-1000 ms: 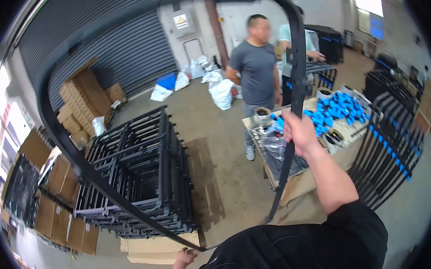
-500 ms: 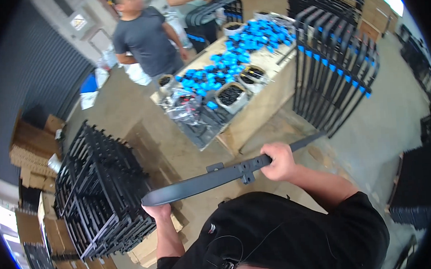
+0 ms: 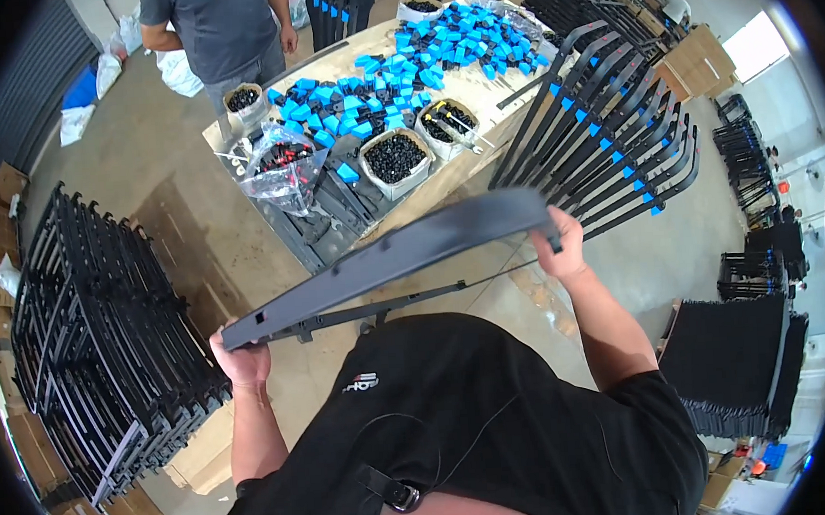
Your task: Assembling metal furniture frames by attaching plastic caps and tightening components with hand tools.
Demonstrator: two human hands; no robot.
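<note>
Worktop (image 3: 325,60) ahead; left hand (image 3: 244,364) and right hand (image 3: 562,245), each grip curled round the black tubular frame (image 3: 394,259), should keep it clear.

The camera sits on the person's head, the left of a side-by-side pair, and looks steeply down and forward. The black shirt (image 3: 535,410) is closest, filling the bottom middle; the left hand (image 3: 244,364) and right hand (image 3: 568,248) lie just beyond, the table (image 3: 493,106) farther out. It takes in floor (image 3: 147,170) to either side, everything bending toward a round, dark rim.
</note>
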